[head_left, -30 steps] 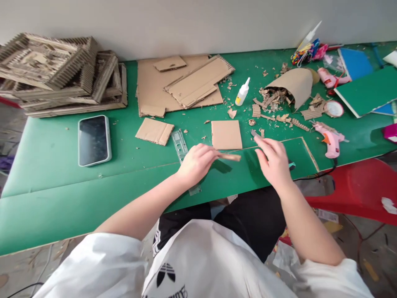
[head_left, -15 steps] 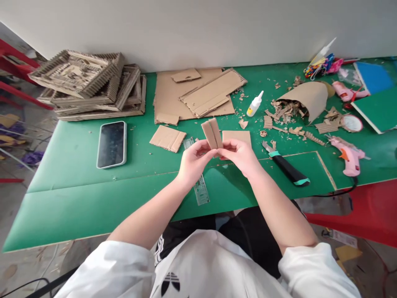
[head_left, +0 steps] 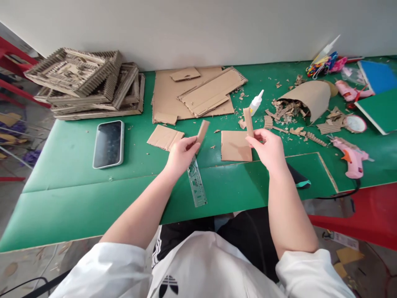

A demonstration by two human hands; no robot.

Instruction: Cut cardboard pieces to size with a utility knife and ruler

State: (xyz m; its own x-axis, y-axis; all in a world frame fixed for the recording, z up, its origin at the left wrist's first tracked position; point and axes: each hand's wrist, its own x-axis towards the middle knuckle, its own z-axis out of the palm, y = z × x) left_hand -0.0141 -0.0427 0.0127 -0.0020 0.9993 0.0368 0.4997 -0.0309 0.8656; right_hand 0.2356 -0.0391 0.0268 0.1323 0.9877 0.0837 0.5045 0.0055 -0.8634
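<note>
Between the thumb and fingers of my left hand [head_left: 181, 155] is a narrow cardboard strip [head_left: 203, 134], tilted to the right. My right hand [head_left: 268, 149] pinches a second cardboard strip [head_left: 248, 121], which stands nearly upright. The two strips are well apart. A square cardboard piece [head_left: 236, 146] lies flat on the table between the hands, close to my right fingers. Another cardboard piece [head_left: 164, 137] is partly hidden behind my left hand. Under and below that hand lies a clear ruler [head_left: 197, 188]. A white glue bottle [head_left: 256, 102] stands just behind the right strip.
Stacked corrugated cardboard frames [head_left: 83, 82] stand at the back left, with a phone [head_left: 108, 145] in front. Larger cardboard sheets [head_left: 192, 93] lie at the back. To the right are scraps, a pink glue gun [head_left: 352, 159] and a cutter [head_left: 299, 178] partly covered by my right arm.
The cardboard held together by both hands is now two separate strips, one in each hand. My left hand has moved left, my right hand right, uncovering the square piece.
</note>
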